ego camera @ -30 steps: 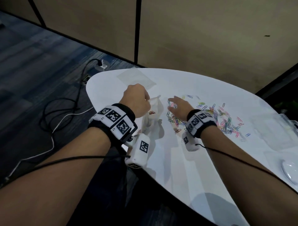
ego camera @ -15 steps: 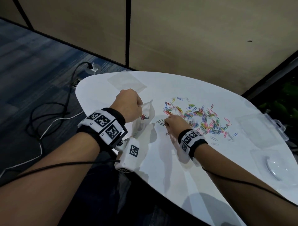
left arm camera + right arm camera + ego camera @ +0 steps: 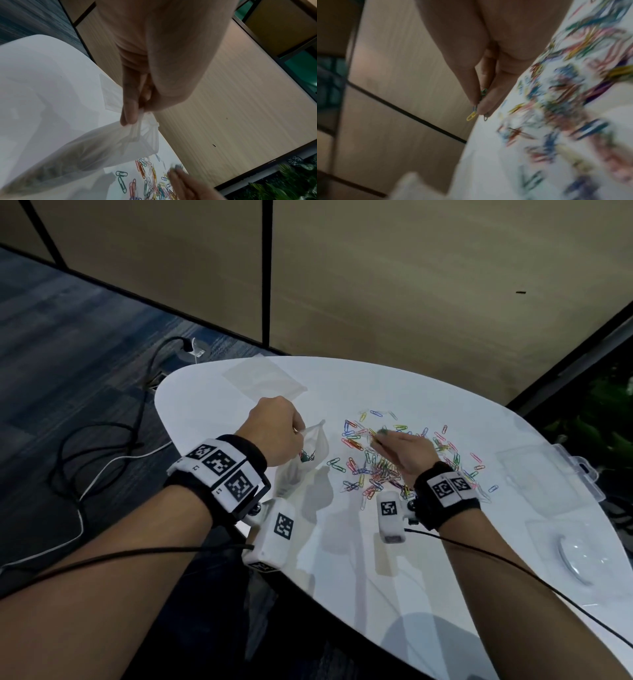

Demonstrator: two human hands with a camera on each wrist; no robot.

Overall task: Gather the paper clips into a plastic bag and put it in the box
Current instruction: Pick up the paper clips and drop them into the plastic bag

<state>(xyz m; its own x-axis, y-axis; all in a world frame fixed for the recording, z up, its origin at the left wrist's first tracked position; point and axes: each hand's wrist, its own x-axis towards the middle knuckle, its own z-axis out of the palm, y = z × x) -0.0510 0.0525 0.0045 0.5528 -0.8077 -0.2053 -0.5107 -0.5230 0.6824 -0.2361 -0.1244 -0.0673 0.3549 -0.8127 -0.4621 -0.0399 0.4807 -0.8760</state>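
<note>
While the left hand point(image 3: 275, 429) pinches the rim of the plastic bag point(image 3: 310, 453) near the table's point(image 3: 342, 577) left edge, a few clips show inside it only from the head view. The right hand point(image 3: 406, 451) hovers over the scattered paper clips point(image 3: 376, 467) mid-table; its wrist view alone reveals fingers point(image 3: 486, 100) pinching several clips. The clear box point(image 3: 544, 474) lies open at the right edge.

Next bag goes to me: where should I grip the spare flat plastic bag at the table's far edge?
Pinch the spare bag by its far-left corner, coming from beyond the table edge. It lies flat, leaving no raised fold for fingers; that corner appears to reach or slightly overhang the rim.
</note>
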